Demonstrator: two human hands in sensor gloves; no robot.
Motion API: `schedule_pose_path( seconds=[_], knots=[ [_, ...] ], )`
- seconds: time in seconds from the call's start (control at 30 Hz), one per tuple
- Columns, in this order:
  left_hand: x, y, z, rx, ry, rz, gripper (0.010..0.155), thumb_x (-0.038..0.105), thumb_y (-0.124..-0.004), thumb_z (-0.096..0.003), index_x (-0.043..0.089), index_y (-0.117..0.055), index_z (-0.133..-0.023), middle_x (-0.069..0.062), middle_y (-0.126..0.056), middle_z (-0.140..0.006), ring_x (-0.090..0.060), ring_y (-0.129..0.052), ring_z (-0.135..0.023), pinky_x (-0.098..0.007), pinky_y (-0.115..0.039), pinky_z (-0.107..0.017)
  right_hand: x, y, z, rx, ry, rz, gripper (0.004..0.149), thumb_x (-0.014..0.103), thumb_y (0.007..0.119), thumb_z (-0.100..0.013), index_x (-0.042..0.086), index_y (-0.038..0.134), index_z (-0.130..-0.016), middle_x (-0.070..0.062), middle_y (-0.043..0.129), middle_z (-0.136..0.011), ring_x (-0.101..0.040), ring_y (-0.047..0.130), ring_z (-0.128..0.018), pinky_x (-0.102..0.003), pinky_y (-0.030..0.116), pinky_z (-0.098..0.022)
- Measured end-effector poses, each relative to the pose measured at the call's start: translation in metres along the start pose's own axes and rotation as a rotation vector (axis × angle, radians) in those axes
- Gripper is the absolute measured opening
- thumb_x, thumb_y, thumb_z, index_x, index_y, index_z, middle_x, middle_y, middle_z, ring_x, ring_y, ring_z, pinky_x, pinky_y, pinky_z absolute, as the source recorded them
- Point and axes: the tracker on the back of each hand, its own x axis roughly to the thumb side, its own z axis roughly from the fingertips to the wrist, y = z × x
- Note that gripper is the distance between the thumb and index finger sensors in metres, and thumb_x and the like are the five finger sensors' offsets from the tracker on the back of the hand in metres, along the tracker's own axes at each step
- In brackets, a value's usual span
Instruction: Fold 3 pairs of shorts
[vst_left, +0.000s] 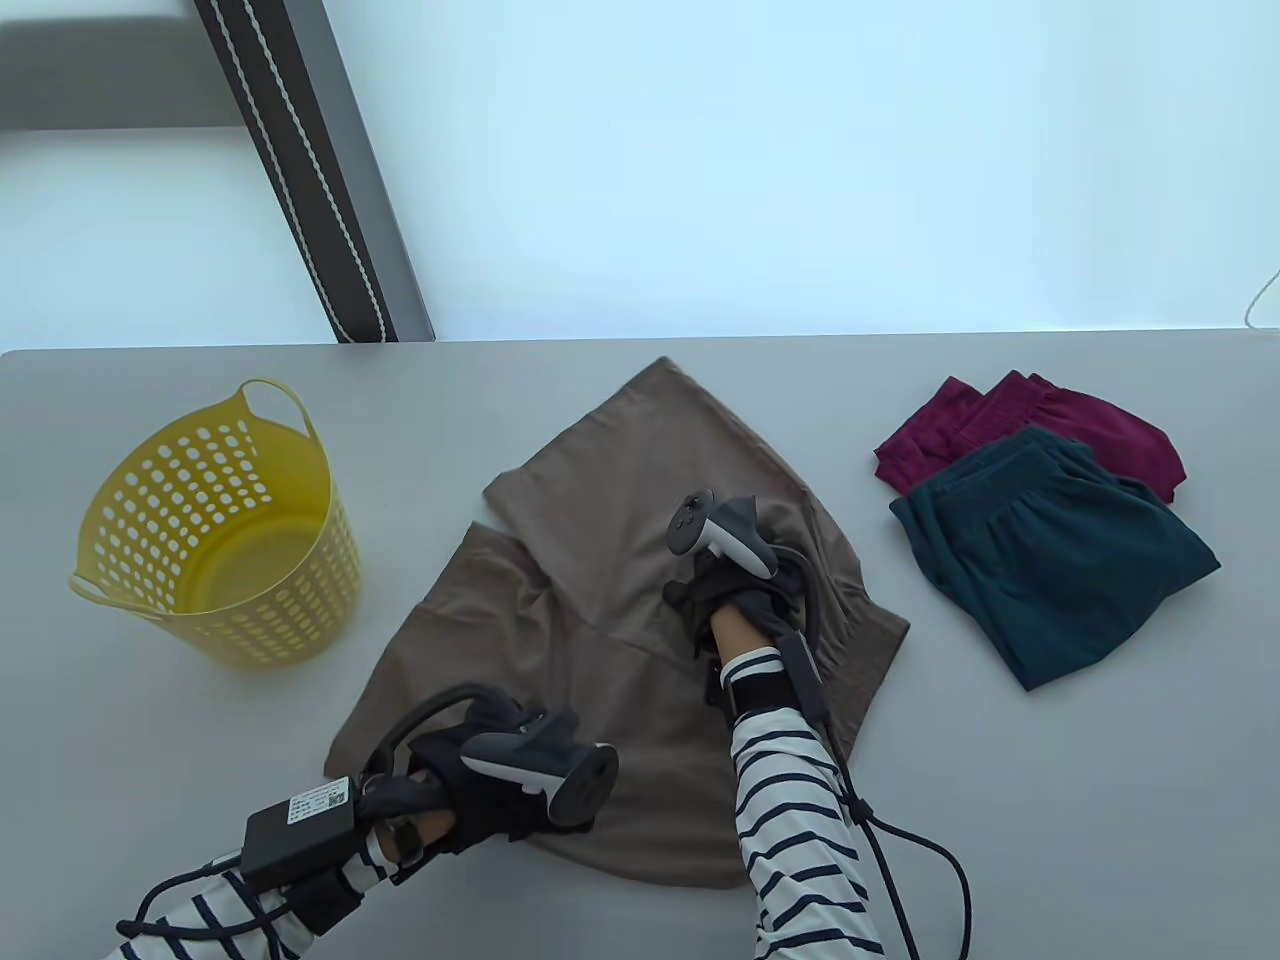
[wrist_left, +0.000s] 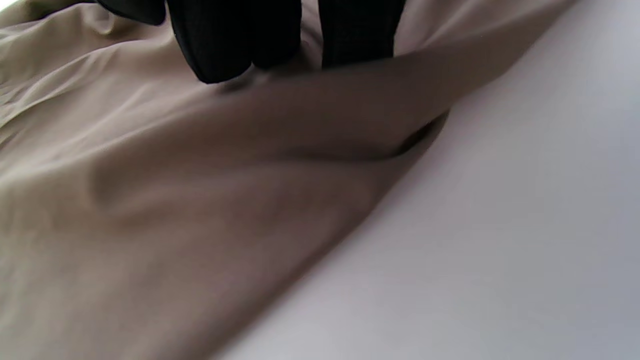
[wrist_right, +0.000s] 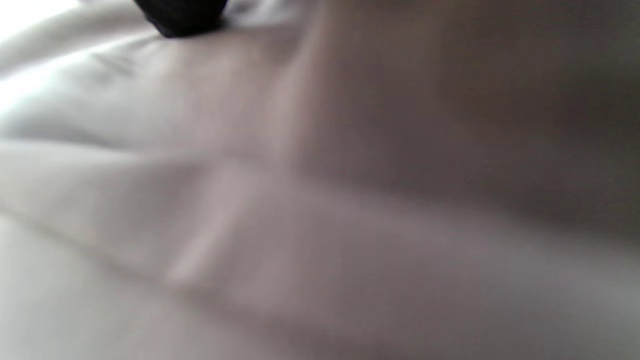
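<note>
The taupe shorts (vst_left: 620, 600) are lying diagonally across the worktop (vst_left: 1000, 800). The left hand (vst_left: 470, 780) is pinching the near hem; the right hand (vst_left: 735, 590) is pressing mid-cloth, its grip unclear.

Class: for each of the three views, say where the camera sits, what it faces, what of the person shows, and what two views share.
Table view: above the table, looking down at taupe shorts, yellow basket and folded shorts; shows both the left hand and right hand and striped sleeves.
Left wrist view: low, facing the cloth edge and table; gloved fingers on the cloth.
Right wrist view: close against blurred cloth; one fingertip.
Shared: the taupe shorts.
</note>
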Motion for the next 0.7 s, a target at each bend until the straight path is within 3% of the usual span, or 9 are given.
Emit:
schedule_pose_path(
  seconds=[0.13,0.23,0.27,0.37,0.43,0.5,0.6,0.7],
  knots=[
    [0.003,-0.003,0.005,-0.028,-0.033,0.015,0.091,0.066,-0.022,-0.0399,0.020,-0.080,-0.093,-0.026,-0.059,-0.117,-0.051,-0.076,-0.096,-0.072,-0.054,-0.072,0.003,0.006,0.000,-0.021,-0.078,0.006,0.064,0.053,0.051,-0.050,0.040,0.009,-0.097,-0.011,-0.010,-0.098,-0.044,-0.008,-0.088,-0.060,0.009,-0.064],
    [-0.012,0.004,0.008,-0.036,-0.055,0.126,0.092,0.066,-0.022,-0.0398,0.018,-0.077,-0.096,-0.028,-0.060,-0.117,-0.052,-0.076,-0.095,-0.072,-0.054,-0.071,0.002,0.004,0.008,-0.046,-0.127,0.004,0.074,0.055,0.048,-0.049,0.032,-0.003,-0.097,-0.011,-0.010,-0.098,-0.045,-0.007,-0.088,-0.060,0.010,-0.064],
    [-0.016,0.008,0.011,-0.016,-0.036,0.137,0.093,0.066,-0.021,-0.0400,0.016,-0.073,-0.099,-0.031,-0.058,-0.117,-0.053,-0.074,-0.095,-0.073,-0.053,-0.071,0.001,0.002,0.012,-0.065,-0.151,-0.010,0.076,0.055,0.047,-0.049,0.029,-0.006,-0.097,-0.013,-0.011,-0.098,-0.045,-0.007,-0.088,-0.060,0.010,-0.064],
    [-0.037,0.038,0.028,0.211,0.159,0.057,0.097,0.066,-0.020,-0.0399,0.007,-0.050,-0.111,-0.038,-0.049,-0.118,-0.055,-0.071,-0.097,-0.075,-0.051,-0.071,-0.009,-0.012,0.033,-0.205,-0.221,-0.045,0.079,0.056,0.047,-0.049,0.023,-0.006,-0.098,-0.018,-0.007,-0.099,-0.049,-0.002,-0.089,-0.061,0.015,-0.063],
    [-0.054,0.065,0.037,0.412,0.315,0.006,0.100,0.065,-0.020,-0.0399,-0.003,-0.020,-0.113,-0.044,-0.036,-0.118,-0.056,-0.068,-0.098,-0.075,-0.050,-0.071,-0.022,-0.026,0.052,-0.280,-0.214,-0.030,0.081,0.056,0.046,-0.049,0.015,-0.001,-0.100,-0.025,0.000,-0.099,-0.056,0.010,-0.088,-0.063,0.026,-0.062],
    [-0.069,0.088,0.034,0.521,0.416,-0.012,0.103,0.065,-0.018,-0.0399,-0.013,-0.005,-0.106,-0.049,-0.028,-0.116,-0.057,-0.068,-0.098,-0.076,-0.050,-0.071,-0.036,-0.038,0.070,-0.334,-0.191,-0.014,0.082,0.056,0.047,-0.049,0.008,0.007,-0.102,-0.030,0.010,-0.100,-0.059,0.022,-0.088,-0.063,0.037,-0.061],
    [-0.090,0.107,0.012,0.518,0.490,0.016,0.101,0.064,-0.017,-0.0395,-0.013,0.001,-0.103,-0.048,-0.021,-0.116,-0.058,-0.065,-0.100,-0.076,-0.048,-0.072,-0.055,-0.048,0.096,-0.373,-0.124,0.034,0.082,0.054,0.051,-0.051,-0.007,0.035,-0.103,-0.038,0.048,-0.096,-0.057,0.059,-0.082,-0.059,0.061,-0.054],
    [-0.109,0.105,-0.027,0.378,0.489,0.066,0.086,0.058,-0.017,-0.0451,0.002,-0.002,-0.108,-0.040,-0.010,-0.116,-0.057,-0.061,-0.102,-0.075,-0.044,-0.073,-0.066,-0.041,0.110,-0.279,-0.061,0.124,0.075,0.049,0.055,-0.052,-0.012,0.059,-0.095,-0.037,0.073,-0.083,-0.054,0.084,-0.066,-0.055,0.076,-0.043]
  ],
)
